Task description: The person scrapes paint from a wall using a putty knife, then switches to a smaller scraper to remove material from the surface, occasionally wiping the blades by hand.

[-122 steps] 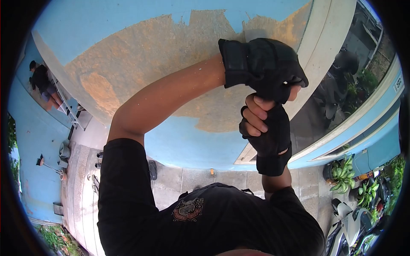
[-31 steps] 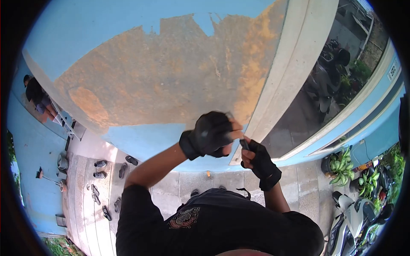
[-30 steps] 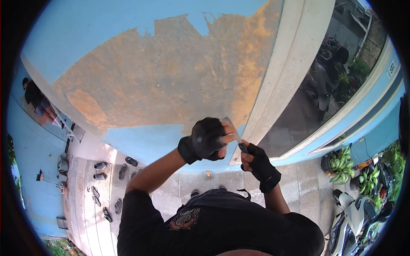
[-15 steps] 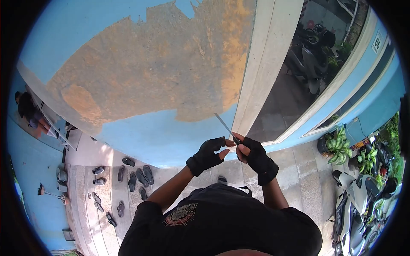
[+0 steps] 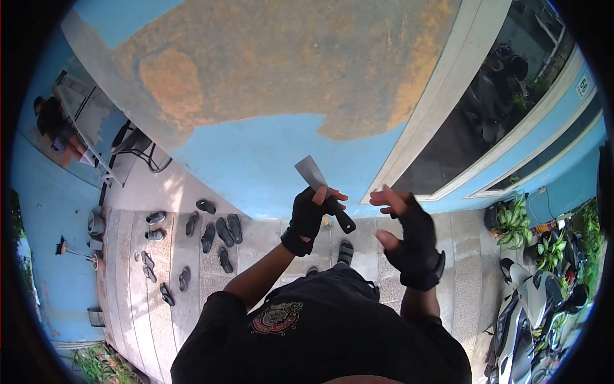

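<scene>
My left hand [image 5: 310, 214], in a black fingerless glove, grips a putty knife [image 5: 312, 173] near the top of its black handle. The metal blade tilts up and left, in front of the blue lower part of the wall [image 5: 268, 160]. To the right, my right hand [image 5: 409, 237] wears the same kind of glove; its fingers are apart and it holds nothing. A bare grey and orange patch [image 5: 281, 70] with a ragged edge covers the wall above the blue paint.
Several sandals and shoes [image 5: 224, 232] lie on the paved floor at left. Another person [image 5: 56, 128] is by a ladder [image 5: 86, 137] at far left, near a chair [image 5: 137, 144]. A window [image 5: 476, 115], potted plants [image 5: 511, 224] and a motorbike [image 5: 521, 313] are at right.
The putty knife has passed from my right hand to my left. My right hand has opened and moved right and slightly down. The view has shifted, showing the chair.
</scene>
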The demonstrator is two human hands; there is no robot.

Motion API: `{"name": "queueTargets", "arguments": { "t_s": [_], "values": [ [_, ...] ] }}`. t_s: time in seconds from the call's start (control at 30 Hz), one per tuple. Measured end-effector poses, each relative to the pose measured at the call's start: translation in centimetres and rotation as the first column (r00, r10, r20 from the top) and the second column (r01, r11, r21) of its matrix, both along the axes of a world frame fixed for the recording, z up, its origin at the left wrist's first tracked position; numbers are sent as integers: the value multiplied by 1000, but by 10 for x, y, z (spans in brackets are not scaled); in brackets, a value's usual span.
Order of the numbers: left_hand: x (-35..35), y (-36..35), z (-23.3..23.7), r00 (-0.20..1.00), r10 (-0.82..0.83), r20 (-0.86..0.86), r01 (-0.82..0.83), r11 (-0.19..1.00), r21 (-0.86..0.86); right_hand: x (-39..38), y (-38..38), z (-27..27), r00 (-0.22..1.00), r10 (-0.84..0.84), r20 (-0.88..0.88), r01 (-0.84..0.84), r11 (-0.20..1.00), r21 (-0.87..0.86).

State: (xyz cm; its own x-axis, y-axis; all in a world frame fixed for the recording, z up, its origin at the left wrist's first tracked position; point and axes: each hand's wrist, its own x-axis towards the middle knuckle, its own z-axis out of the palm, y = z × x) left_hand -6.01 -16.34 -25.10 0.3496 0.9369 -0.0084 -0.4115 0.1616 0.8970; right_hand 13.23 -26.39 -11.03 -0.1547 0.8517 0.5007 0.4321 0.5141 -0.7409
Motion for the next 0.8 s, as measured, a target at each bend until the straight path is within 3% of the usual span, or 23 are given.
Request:
{"name": "queueTargets", "arguments": {
  "t_s": [0.03, 0.07, 0.13, 0.2, 0.27, 0.3, 0.37, 0.4, 0.47, 0.53, 0.63, 0.7, 0.77, 0.8],
  "values": [
    [-7, -4, -1, 1000, 4, -7, -4, 1000, -14, -1, -15, 25, 978, 183, -102, -176, 981, 79],
    [-12, -9, -1, 1000, -23, 2, 23, 1000, -1, -18, -29, 35, 865, 360, -350, -283, 925, 252],
    [-18, -20, -4, 997, -69, -15, 70, 997, 21, -58, -57, 59, 658, 521, -543, -321, 847, 424],
    [-20, -33, -3, 994, -109, -29, 110, 993, 32, -86, -87, 96, 534, 532, -657, -461, 835, 301],
    [-18, -45, 2, 982, -177, -68, 183, 978, 100, -115, -92, 94, 470, 527, -708, -531, 809, 250],
    [-18, -49, 2, 982, -176, -68, 182, 978, 100, -130, -84, 77, 457, 656, -600, -400, 754, 520],
    [-19, -53, 3, 973, -219, -78, 225, 971, 83, -166, -87, 87, 474, 755, -452, -250, 608, 754],
    [-19, -54, 4, 974, -217, -73, 222, 971, 83, -186, -111, 112, 426, 496, -757, 48, 823, 566],
    [-20, -54, 3, 973, -224, -57, 228, 969, 89, -189, -130, 120, 262, 194, -945, 298, 915, 271],
    [-18, -55, 1, 971, -234, -39, 237, 967, 95, -142, -135, 93, 340, 371, -864, -91, 928, 362],
    [-14, -56, -3, 968, -249, -21, 250, 966, 61, -80, -91, 90, 368, 701, -611, -551, 694, 464],
    [-8, -54, -3, 972, -236, -7, 236, 969, 75, -59, -76, 80, 191, 854, -484, -574, 498, 651],
    [-1, -58, -4, 975, -219, -19, 220, 973, 75, -58, -93, 78, 441, 736, -514, -198, 639, 744],
    [5, -56, -3, 976, -215, -29, 217, 973, 84, -57, -98, 76, 482, 704, -521, -116, 641, 759]
  ]
}}
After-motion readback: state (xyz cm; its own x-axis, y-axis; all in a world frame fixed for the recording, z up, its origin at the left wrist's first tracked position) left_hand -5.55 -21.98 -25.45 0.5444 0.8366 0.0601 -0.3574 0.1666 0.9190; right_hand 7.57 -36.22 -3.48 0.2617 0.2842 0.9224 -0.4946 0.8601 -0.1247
